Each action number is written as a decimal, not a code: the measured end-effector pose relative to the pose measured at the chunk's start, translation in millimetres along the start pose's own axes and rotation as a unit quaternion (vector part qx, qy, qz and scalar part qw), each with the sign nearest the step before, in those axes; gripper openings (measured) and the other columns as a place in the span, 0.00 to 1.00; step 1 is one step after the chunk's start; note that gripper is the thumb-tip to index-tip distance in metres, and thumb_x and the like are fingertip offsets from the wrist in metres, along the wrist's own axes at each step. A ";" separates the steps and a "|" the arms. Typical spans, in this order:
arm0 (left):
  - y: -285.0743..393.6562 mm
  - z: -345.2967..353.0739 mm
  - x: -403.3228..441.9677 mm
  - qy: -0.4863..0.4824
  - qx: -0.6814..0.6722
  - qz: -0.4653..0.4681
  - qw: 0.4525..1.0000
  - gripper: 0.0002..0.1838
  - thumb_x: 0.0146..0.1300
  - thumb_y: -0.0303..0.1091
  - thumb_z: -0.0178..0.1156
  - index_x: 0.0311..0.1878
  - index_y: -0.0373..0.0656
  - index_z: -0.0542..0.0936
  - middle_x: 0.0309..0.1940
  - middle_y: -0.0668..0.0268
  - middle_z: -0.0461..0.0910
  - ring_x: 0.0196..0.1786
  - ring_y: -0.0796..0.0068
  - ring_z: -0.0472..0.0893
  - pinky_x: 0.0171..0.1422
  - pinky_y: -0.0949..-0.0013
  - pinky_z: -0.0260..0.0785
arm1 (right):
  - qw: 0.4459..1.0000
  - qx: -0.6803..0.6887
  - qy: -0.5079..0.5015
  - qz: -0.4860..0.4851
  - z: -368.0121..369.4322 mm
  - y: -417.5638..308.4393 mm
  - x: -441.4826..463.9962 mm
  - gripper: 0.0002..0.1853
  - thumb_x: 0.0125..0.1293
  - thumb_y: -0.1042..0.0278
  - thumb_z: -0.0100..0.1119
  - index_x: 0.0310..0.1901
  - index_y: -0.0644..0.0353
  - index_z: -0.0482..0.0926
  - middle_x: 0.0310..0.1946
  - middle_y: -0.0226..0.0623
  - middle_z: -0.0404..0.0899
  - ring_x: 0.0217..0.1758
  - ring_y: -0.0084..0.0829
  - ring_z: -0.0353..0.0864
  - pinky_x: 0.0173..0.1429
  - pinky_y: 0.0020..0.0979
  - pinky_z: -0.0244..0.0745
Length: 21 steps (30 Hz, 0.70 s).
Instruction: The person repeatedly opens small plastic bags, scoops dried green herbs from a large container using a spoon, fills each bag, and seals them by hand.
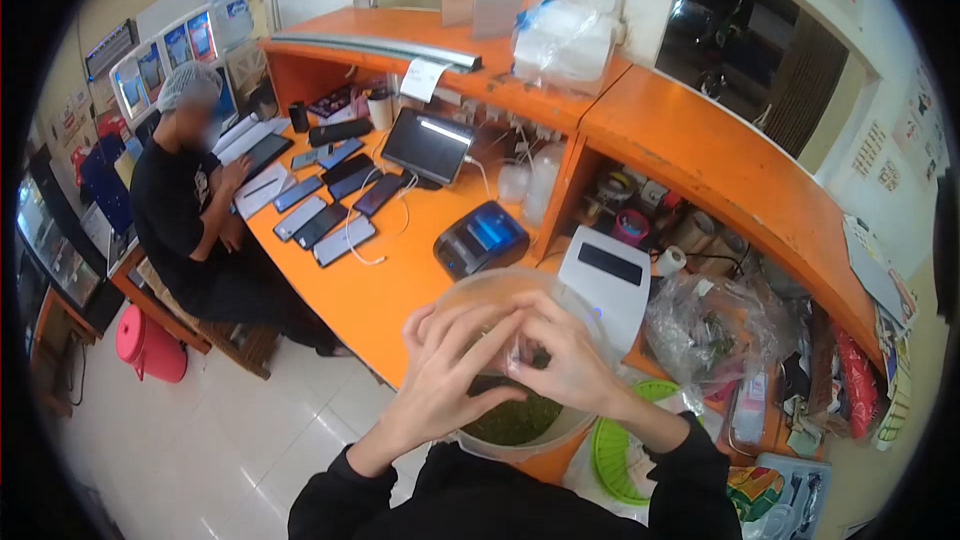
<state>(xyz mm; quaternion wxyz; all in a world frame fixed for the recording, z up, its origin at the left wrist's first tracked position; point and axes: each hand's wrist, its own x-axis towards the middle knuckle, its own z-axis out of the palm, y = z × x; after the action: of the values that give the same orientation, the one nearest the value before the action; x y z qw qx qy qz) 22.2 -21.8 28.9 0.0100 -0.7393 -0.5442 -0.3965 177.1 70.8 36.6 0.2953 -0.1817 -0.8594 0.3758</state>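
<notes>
Both my hands meet above a large translucent plastic tub (470, 285), whose bottom holds a chopped green, leafy-looking mass (515, 418). My left hand (445, 365) has its fingers bent together over the tub, the tips touching those of the other hand. My right hand (572, 355) is closed in a pinch from the other side. Between the fingertips shows a small clear, shiny bit, perhaps thin plastic; the fingers mostly cover it. A bright green plastic basket (612, 460) lies just right of the tub, partly behind my right forearm.
Several phones (320, 225), a tablet on a stand (428, 147) and a black printer (482, 240) occupy the orange counter (340, 295). A white device (602, 285) and a clear plastic bag (710, 325) are at the right. A person in a hairnet (185, 200) sits at left.
</notes>
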 end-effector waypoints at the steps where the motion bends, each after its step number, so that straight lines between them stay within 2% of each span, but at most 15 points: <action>1: -3.3 1.9 -2.2 0.002 0.010 -0.006 1.000 0.35 0.43 0.37 0.71 0.59 0.47 0.72 0.56 0.67 0.70 0.59 0.68 0.67 0.65 0.54 0.45 | 1.000 -0.002 -0.006 -0.003 3.1 -1.6 3.9 0.11 0.55 0.74 0.63 0.40 0.66 0.76 0.44 0.37 0.69 0.30 0.27 0.74 0.36 0.26 0.72; 2: -6.6 3.1 -3.8 0.004 0.021 -0.009 1.000 0.36 0.43 0.38 0.71 0.59 0.48 0.72 0.55 0.68 0.71 0.59 0.69 0.68 0.65 0.54 0.45 | 1.000 -0.022 0.005 -0.015 6.7 -2.9 7.2 0.09 0.53 0.75 0.65 0.35 0.67 0.76 0.45 0.39 0.70 0.31 0.23 0.76 0.35 0.24 0.71; 5: -10.0 3.4 -8.8 0.045 0.020 -0.024 0.998 0.35 0.41 0.36 0.72 0.57 0.46 0.73 0.51 0.67 0.74 0.55 0.70 0.73 0.66 0.55 0.45 | 0.999 0.017 -0.025 -0.033 6.0 -2.2 14.0 0.08 0.55 0.75 0.64 0.36 0.66 0.76 0.46 0.39 0.70 0.31 0.23 0.76 0.34 0.24 0.71; 6: -12.3 3.4 -11.6 0.066 0.014 -0.034 0.997 0.34 0.41 0.35 0.72 0.56 0.45 0.73 0.50 0.66 0.75 0.54 0.70 0.73 0.66 0.56 0.46 | 0.996 0.071 -0.010 -0.047 7.6 4.5 16.6 0.08 0.57 0.75 0.62 0.36 0.65 0.75 0.44 0.37 0.70 0.33 0.22 0.78 0.34 0.23 0.72; 7: -15.2 1.9 -14.5 0.087 0.010 -0.045 0.995 0.34 0.41 0.35 0.73 0.56 0.44 0.73 0.50 0.65 0.75 0.54 0.69 0.73 0.66 0.56 0.46 | 0.995 0.102 0.006 -0.017 8.3 11.6 22.5 0.08 0.57 0.75 0.62 0.36 0.65 0.74 0.44 0.37 0.70 0.34 0.22 0.78 0.34 0.23 0.72; 8: -17.4 -4.1 -17.4 0.097 0.016 -0.070 0.993 0.35 0.39 0.35 0.74 0.54 0.42 0.74 0.49 0.62 0.76 0.55 0.67 0.73 0.66 0.57 0.51 | 0.991 0.132 0.021 0.012 8.6 19.0 30.4 0.07 0.57 0.75 0.61 0.37 0.64 0.74 0.43 0.36 0.70 0.35 0.22 0.78 0.34 0.22 0.73; 9: -20.1 -6.3 -20.7 0.133 -0.042 -0.092 0.986 0.35 0.38 0.36 0.75 0.54 0.41 0.73 0.50 0.61 0.75 0.56 0.66 0.73 0.65 0.57 0.52 | 0.985 0.163 0.036 0.042 9.5 26.3 37.1 0.07 0.58 0.75 0.61 0.37 0.64 0.74 0.43 0.35 0.70 0.35 0.22 0.78 0.34 0.22 0.73; 10: -22.5 -7.5 -24.4 0.167 -0.099 -0.111 0.975 0.36 0.38 0.36 0.75 0.54 0.39 0.73 0.51 0.60 0.75 0.56 0.65 0.72 0.65 0.57 0.54 | 0.998 0.049 -0.023 0.032 11.4 33.6 41.2 0.10 0.57 0.73 0.62 0.38 0.63 0.73 0.44 0.38 0.70 0.38 0.29 0.79 0.38 0.27 0.75; 11: -25.6 -8.4 -28.8 0.197 -0.157 -0.130 0.959 0.37 0.37 0.36 0.76 0.54 0.38 0.73 0.51 0.59 0.74 0.57 0.64 0.72 0.65 0.56 0.55 | 0.993 -0.046 -0.104 -0.019 25.8 72.2 38.5 0.10 0.57 0.71 0.62 0.39 0.62 0.74 0.43 0.40 0.71 0.38 0.33 0.79 0.39 0.31 0.76; 12: -32.1 -6.5 -38.0 0.211 -0.199 -0.135 0.947 0.43 0.35 0.37 0.77 0.58 0.35 0.69 0.54 0.55 0.72 0.58 0.61 0.71 0.65 0.57 0.57 | 0.971 -0.140 -0.183 -0.068 43.1 117.3 32.4 0.11 0.56 0.69 0.62 0.39 0.61 0.74 0.43 0.41 0.72 0.38 0.38 0.79 0.40 0.36 0.76; 14: -31.1 -3.9 -45.5 0.243 -0.296 -0.126 0.915 0.47 0.35 0.38 0.78 0.61 0.35 0.66 0.55 0.54 0.71 0.60 0.59 0.70 0.66 0.57 0.56 | 0.909 -0.211 -0.358 0.034 60.2 149.3 18.4 0.11 0.55 0.67 0.62 0.39 0.60 0.76 0.39 0.43 0.74 0.42 0.44 0.77 0.45 0.41 0.74; 17: -30.7 -5.2 -57.7 0.264 -0.365 -0.146 0.881 0.55 0.35 0.42 0.78 0.66 0.35 0.58 0.57 0.51 0.68 0.62 0.56 0.68 0.69 0.57 0.53 | 0.818 -0.263 -0.502 0.100 75.0 168.8 22.3 0.13 0.49 0.71 0.63 0.40 0.59 0.79 0.45 0.44 0.75 0.49 0.42 0.76 0.44 0.42 0.72; 19: -28.9 -5.9 -63.9 0.303 -0.394 -0.174 0.850 0.56 0.35 0.44 0.79 0.67 0.35 0.57 0.58 0.50 0.67 0.63 0.56 0.68 0.69 0.56 0.53 | 0.812 -0.275 -0.506 0.090 65.3 154.3 30.1 0.12 0.50 0.70 0.64 0.38 0.58 0.79 0.42 0.42 0.74 0.50 0.42 0.75 0.49 0.42 0.70; 20: -27.8 -8.6 -64.8 0.317 -0.400 -0.199 0.837 0.60 0.35 0.48 0.79 0.68 0.35 0.53 0.60 0.49 0.66 0.62 0.57 0.68 0.69 0.56 0.54 | 0.809 -0.279 -0.511 0.084 63.5 148.9 31.2 0.11 0.51 0.69 0.65 0.37 0.58 0.79 0.41 0.42 0.74 0.51 0.42 0.74 0.52 0.42 0.69; 21: -28.7 -8.4 -66.3 0.330 -0.416 -0.203 0.823 0.61 0.35 0.49 0.79 0.69 0.36 0.52 0.60 0.49 0.66 0.62 0.57 0.68 0.69 0.56 0.54 | 0.826 -0.276 -0.487 0.063 63.2 150.3 25.5 0.09 0.50 0.70 0.64 0.36 0.58 0.79 0.39 0.42 0.74 0.50 0.41 0.75 0.51 0.43 0.69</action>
<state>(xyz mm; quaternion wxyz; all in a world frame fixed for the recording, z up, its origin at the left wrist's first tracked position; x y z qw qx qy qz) -12.1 -66.7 -16.9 -0.2005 -0.3716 -0.4292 -0.7984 130.6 148.4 -101.5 -0.2486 -0.1026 -0.9462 0.1800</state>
